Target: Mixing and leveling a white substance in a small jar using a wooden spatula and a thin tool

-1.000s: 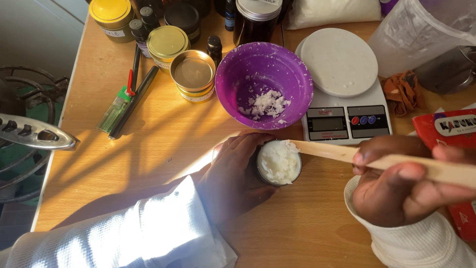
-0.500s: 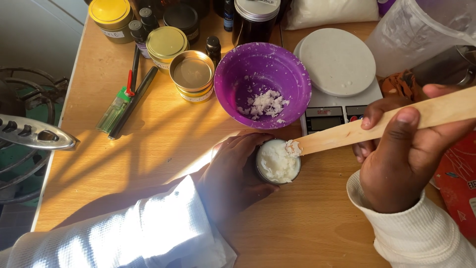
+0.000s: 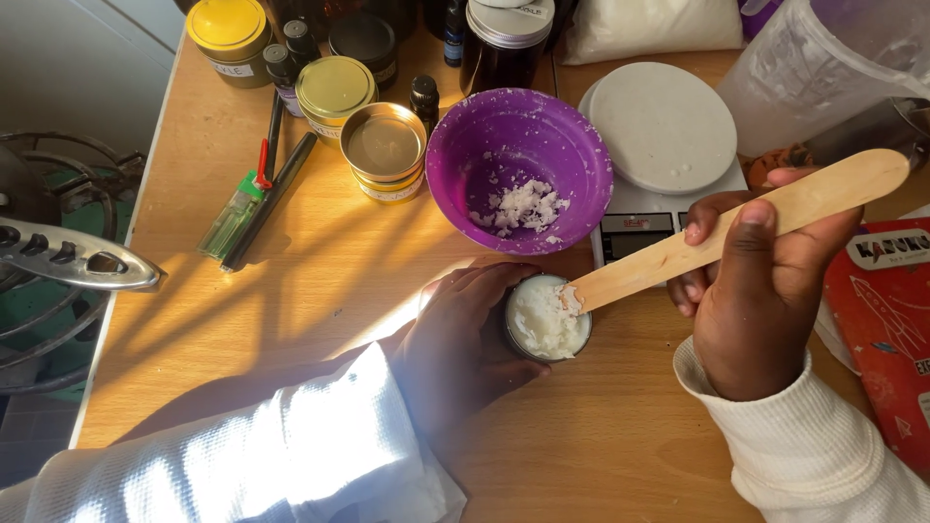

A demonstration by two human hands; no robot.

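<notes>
My left hand (image 3: 460, 344) wraps around a small round tin (image 3: 545, 320) filled with white flaky wax, holding it on the wooden table (image 3: 291, 291). My right hand (image 3: 756, 291) grips a flat wooden stick (image 3: 736, 230); the stick's tip rests in the wax at the tin's upper right rim. Just behind the tin stands a purple bowl (image 3: 518, 165) with a small heap of white flakes in it.
A white kitchen scale (image 3: 664, 145) stands right of the bowl. Gold-lidded tins (image 3: 385, 150), dark bottles and jars line the back. A green lighter and black pen (image 3: 247, 203) lie at left. A clear jug (image 3: 823, 68) and a red box (image 3: 886, 320) are at right.
My right hand has tilted the stick up at its far end and pushed its tip down into the wax in the tin. My left hand has stayed on the tin.
</notes>
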